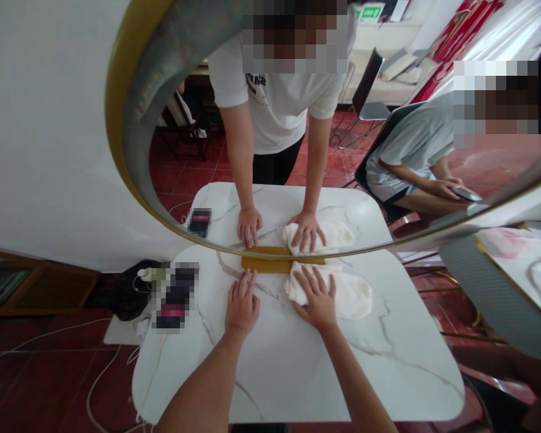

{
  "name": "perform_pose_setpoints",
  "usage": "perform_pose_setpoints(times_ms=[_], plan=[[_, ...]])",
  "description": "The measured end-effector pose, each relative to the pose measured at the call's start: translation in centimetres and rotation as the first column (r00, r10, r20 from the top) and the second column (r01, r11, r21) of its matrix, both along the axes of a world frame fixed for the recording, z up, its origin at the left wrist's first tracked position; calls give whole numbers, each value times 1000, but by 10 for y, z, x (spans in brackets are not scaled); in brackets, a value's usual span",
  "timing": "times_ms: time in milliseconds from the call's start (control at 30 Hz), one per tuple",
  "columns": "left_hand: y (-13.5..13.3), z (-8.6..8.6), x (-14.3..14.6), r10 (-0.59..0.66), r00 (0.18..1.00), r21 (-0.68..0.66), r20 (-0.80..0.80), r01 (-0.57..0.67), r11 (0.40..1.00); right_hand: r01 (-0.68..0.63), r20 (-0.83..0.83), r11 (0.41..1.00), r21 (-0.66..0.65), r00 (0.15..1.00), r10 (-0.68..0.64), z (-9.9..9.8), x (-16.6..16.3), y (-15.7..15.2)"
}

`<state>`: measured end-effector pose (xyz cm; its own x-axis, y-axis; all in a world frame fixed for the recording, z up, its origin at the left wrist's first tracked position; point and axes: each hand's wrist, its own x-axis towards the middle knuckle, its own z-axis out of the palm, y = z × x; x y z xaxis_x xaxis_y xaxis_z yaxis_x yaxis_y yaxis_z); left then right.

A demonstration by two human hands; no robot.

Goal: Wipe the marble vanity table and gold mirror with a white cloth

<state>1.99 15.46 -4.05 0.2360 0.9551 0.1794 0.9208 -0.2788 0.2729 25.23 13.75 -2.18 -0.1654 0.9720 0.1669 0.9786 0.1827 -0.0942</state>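
A large round mirror [184, 150] with a gold rim rises at the far side of the white marbled table [279, 373], its gold base [268, 264] resting on the tabletop. My left hand [241, 304] lies on the table, fingers stretched out, with the fingertips at the near edge of the base; it holds nothing. Under my right hand [317, 294] is a folded white cloth [355, 296]. The fingers of that hand are spread flat on top of it, close to the base's right end. Both hands and the cloth appear again in the mirror.
A blurred-out dark device [177, 297] lies at the table's left edge, with white cables [94, 379] hanging to the red floor. A dark bag [126, 288] sits beyond that edge. Another table [491, 288] stands to the right. The mirror reflects a seated person [415, 159] and chairs.
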Motion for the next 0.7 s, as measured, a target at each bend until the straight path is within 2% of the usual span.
perform_pose_setpoints(times_ms=[233, 367, 533, 700], plan=[[-1, 4, -1, -10, 1000, -17, -10, 10, 1000, -164, -73, 986, -25, 984, 162, 2, -60, 9], [-1, 6, -1, -14, 999, -40, -36, 12, 999, -215, -88, 976, -26, 973, 212, 1, -76, 13], [0, 3, -1, -14, 999, -15, -29, 13, 1000, -217, -65, 976, -27, 975, 215, 3, -53, 9], [0, 1, 0, 5, 1000, -14, -10, -5, 1000, -55, -29, 998, -11, 998, 55, 0, -1, 1]])
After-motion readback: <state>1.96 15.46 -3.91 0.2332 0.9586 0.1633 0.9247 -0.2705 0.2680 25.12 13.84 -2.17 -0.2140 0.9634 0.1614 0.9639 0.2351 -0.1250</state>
